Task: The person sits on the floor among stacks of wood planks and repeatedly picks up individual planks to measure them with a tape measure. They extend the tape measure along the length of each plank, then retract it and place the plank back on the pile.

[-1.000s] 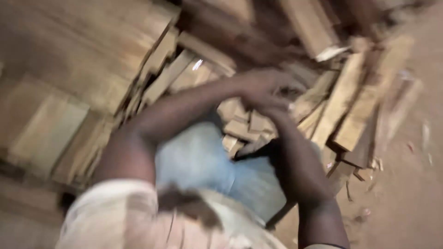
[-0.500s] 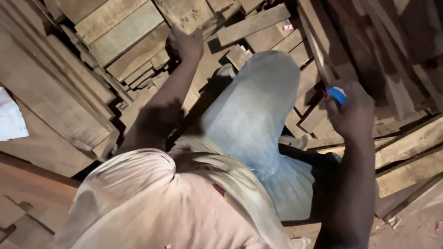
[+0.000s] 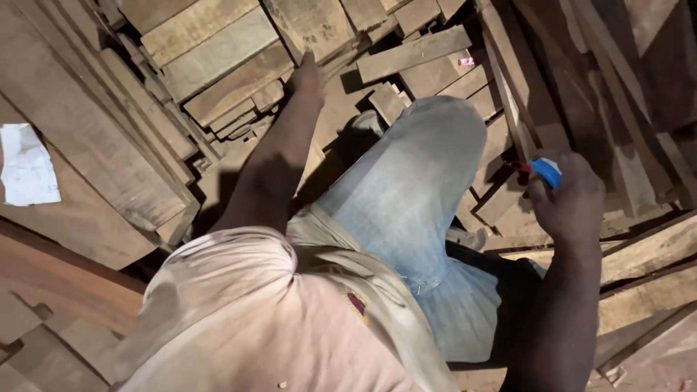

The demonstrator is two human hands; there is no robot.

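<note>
My left hand [image 3: 308, 78] reaches out over a heap of short wooden boards [image 3: 231, 80], fingertips resting on a plank edge; whether it grips anything I cannot tell. At the right, my right hand [image 3: 570, 199] is closed around a small blue object [image 3: 546, 171] with a red tip, held against slanting planks [image 3: 537, 109]. My bent knee in light blue jeans [image 3: 425, 174] sits between the two hands.
Long stacked planks [image 3: 87, 138] run along the left, with a white scrap of paper [image 3: 27, 165] on one. More boards [image 3: 646, 254] lie at the right edge. A thick reddish beam [image 3: 58, 276] crosses the lower left. Loose offcuts fill the middle.
A second ago both hands were together on small offcuts. They have since parted: the left reaches up to the board pile, the right holds the blue object at the right. The view shifted.
</note>
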